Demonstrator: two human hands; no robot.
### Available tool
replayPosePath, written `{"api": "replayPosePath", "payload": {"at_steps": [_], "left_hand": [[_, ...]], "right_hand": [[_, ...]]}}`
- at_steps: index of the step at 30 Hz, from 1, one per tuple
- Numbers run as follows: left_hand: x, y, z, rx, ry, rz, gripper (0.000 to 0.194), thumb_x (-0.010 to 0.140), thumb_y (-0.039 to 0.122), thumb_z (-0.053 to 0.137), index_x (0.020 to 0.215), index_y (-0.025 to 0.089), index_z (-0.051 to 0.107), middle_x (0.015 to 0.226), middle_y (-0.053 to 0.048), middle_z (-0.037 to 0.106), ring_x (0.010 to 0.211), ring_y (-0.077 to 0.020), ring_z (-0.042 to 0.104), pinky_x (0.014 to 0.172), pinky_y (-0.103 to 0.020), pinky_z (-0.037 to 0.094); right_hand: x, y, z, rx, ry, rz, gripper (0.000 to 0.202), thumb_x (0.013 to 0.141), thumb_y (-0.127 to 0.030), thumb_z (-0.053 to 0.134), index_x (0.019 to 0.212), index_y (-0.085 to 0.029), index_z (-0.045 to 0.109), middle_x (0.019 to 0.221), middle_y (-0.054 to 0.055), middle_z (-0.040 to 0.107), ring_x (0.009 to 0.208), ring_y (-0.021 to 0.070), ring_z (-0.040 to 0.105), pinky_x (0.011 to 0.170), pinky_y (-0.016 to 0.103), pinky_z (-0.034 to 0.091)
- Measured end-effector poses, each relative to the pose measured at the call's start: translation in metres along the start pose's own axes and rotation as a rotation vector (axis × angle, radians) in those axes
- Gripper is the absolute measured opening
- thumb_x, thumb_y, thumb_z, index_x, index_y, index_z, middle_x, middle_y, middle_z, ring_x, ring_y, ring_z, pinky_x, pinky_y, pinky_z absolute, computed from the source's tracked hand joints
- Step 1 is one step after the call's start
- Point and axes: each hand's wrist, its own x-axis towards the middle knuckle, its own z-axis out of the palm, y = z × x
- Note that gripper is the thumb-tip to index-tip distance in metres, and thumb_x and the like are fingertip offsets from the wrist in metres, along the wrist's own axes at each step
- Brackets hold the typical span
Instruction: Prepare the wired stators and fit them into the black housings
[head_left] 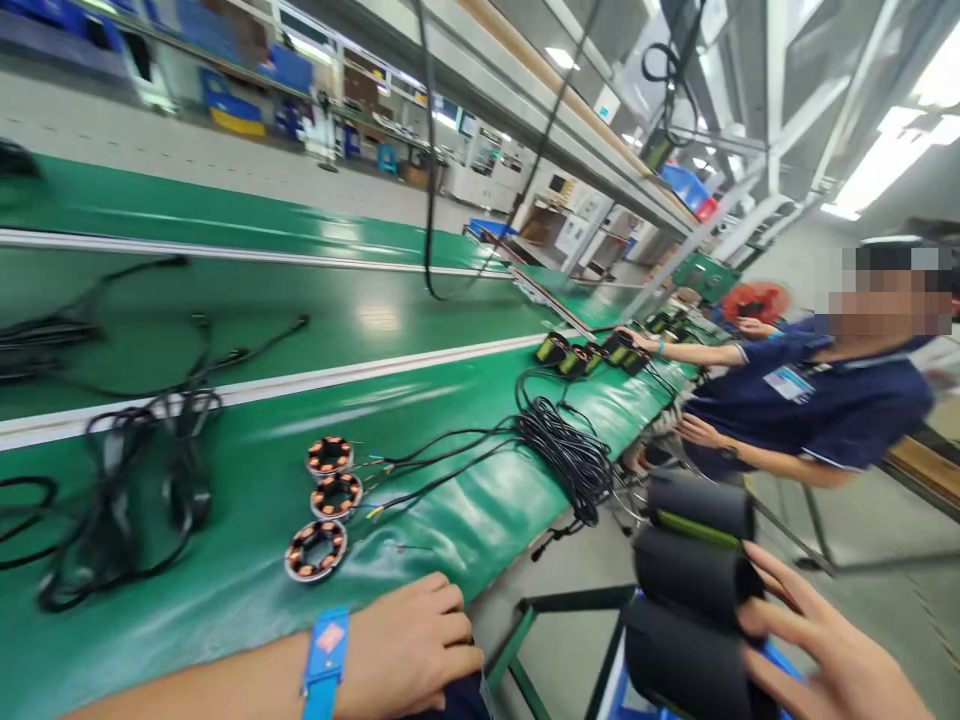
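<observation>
My right hand (832,640) has its fingers hooked into the open ends of several black cylindrical housings (694,570), stacked side by side, at the lower right. A yellow-green line shows between the upper two. My left hand (416,640), with a blue wrist strap (325,660), rests palm down at the table's front edge, fingers loosely bent and nothing visible in them. Beyond it three ring-shaped stators with copper windings (316,550) lie in a row on the green mat (247,620). Cables with bare coloured wire ends (427,485) reach towards them from a black cable bundle (566,455).
More black cables (127,500) lie coiled at the left. A co-worker (795,390) in a dark blue shirt sits at the right, one hand at several dark cylinders (626,350). A blue crate (619,690) is below the housings. A black cord (429,150) hangs overhead.
</observation>
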Motion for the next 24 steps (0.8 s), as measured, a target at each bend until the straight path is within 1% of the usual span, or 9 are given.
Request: {"api": "replayPosePath", "payload": {"at_steps": [3, 5, 8, 11, 13, 14, 15, 19, 24], "left_hand": [[-0.001, 0.013, -0.016, 0.078, 0.099, 0.055, 0.029, 0.095, 0.038, 0.078, 0.114, 0.021, 0.063, 0.089, 0.001, 0.072, 0.081, -0.0175, 0.062, 0.075, -0.035, 0.046], [-0.006, 0.022, -0.031, 0.131, 0.179, 0.055, 0.009, 0.100, 0.027, 0.070, 0.104, 0.021, 0.064, 0.084, 0.001, 0.071, 0.079, -0.0157, 0.062, 0.076, -0.032, 0.048], [-0.025, 0.022, -0.058, 0.187, 0.428, -0.003, 0.004, 0.105, 0.023, 0.061, 0.105, 0.021, 0.064, 0.083, 0.000, 0.073, 0.076, -0.0148, 0.064, 0.074, -0.033, 0.048], [-0.063, -0.005, -0.091, 0.316, 0.788, -0.251, 0.016, 0.106, 0.028, 0.056, 0.120, 0.021, 0.061, 0.088, -0.002, 0.075, 0.080, -0.0174, 0.066, 0.075, -0.036, 0.048], [-0.093, -0.037, -0.111, 0.457, 0.865, -0.646, 0.016, 0.105, 0.030, 0.054, 0.117, 0.024, 0.063, 0.102, -0.004, 0.076, 0.095, -0.0204, 0.068, 0.087, -0.038, 0.050], [-0.108, -0.054, -0.118, 0.522, 0.783, -0.892, 0.022, 0.106, 0.034, 0.051, 0.118, 0.023, 0.065, 0.113, -0.008, 0.075, 0.106, -0.0240, 0.067, 0.094, -0.040, 0.050], [-0.122, -0.070, -0.123, 0.552, 0.599, -1.083, 0.028, 0.107, 0.037, 0.048, 0.123, 0.023, 0.066, 0.124, -0.010, 0.072, 0.115, -0.0268, 0.065, 0.098, -0.043, 0.050], [-0.159, -0.105, -0.118, 0.518, 0.231, -1.231, 0.017, 0.093, 0.036, 0.070, 0.099, 0.022, 0.078, 0.128, -0.012, 0.071, 0.119, -0.0366, 0.064, 0.096, -0.049, 0.050], [-0.185, -0.091, -0.110, 0.514, 0.019, -1.335, 0.029, 0.093, 0.032, 0.064, 0.076, 0.013, 0.077, 0.097, -0.020, 0.073, 0.088, -0.0392, 0.070, 0.077, -0.049, 0.050]], "right_hand": [[0.127, -0.129, 0.033, 0.184, -0.041, -0.212, 0.016, 0.079, -0.037, 0.066, 0.072, -0.025, 0.075, 0.146, 0.014, 0.064, 0.116, 0.0317, 0.073, 0.093, 0.042, 0.062], [0.191, -0.211, 0.056, 0.294, -0.128, -0.339, 0.006, 0.075, -0.025, 0.071, 0.074, -0.023, 0.076, 0.151, 0.015, 0.059, 0.129, 0.0323, 0.066, 0.105, 0.044, 0.055], [0.255, -0.311, 0.086, 0.388, -0.250, -0.486, 0.006, 0.075, -0.016, 0.079, 0.075, -0.021, 0.078, 0.138, 0.014, 0.067, 0.143, 0.0309, 0.054, 0.109, 0.040, 0.050], [0.294, -0.377, 0.109, 0.301, -0.355, -0.536, 0.006, 0.082, -0.024, 0.084, 0.080, -0.021, 0.079, 0.112, 0.009, 0.076, 0.140, 0.0276, 0.056, 0.103, 0.032, 0.050], [0.313, -0.401, 0.122, 0.214, -0.420, -0.511, 0.014, 0.088, -0.033, 0.081, 0.083, -0.020, 0.080, 0.101, 0.007, 0.077, 0.120, 0.0248, 0.068, 0.091, 0.027, 0.052], [0.320, -0.409, 0.128, 0.177, -0.449, -0.490, 0.017, 0.089, -0.036, 0.080, 0.084, -0.020, 0.081, 0.097, 0.006, 0.078, 0.109, 0.0236, 0.071, 0.085, 0.026, 0.052], [0.326, -0.414, 0.135, 0.146, -0.472, -0.468, 0.019, 0.089, -0.037, 0.079, 0.086, -0.019, 0.081, 0.095, 0.007, 0.078, 0.102, 0.0232, 0.073, 0.082, 0.026, 0.053], [0.338, -0.418, 0.163, 0.014, -0.521, -0.344, 0.039, 0.083, -0.036, 0.086, 0.112, -0.010, 0.079, 0.116, 0.021, 0.076, 0.107, 0.0303, 0.073, 0.085, 0.032, 0.057], [0.340, -0.417, 0.188, -0.078, -0.565, -0.252, 0.058, 0.082, -0.032, 0.086, 0.131, -0.005, 0.071, 0.127, 0.028, 0.071, 0.117, 0.0351, 0.072, 0.093, 0.038, 0.060]]}}
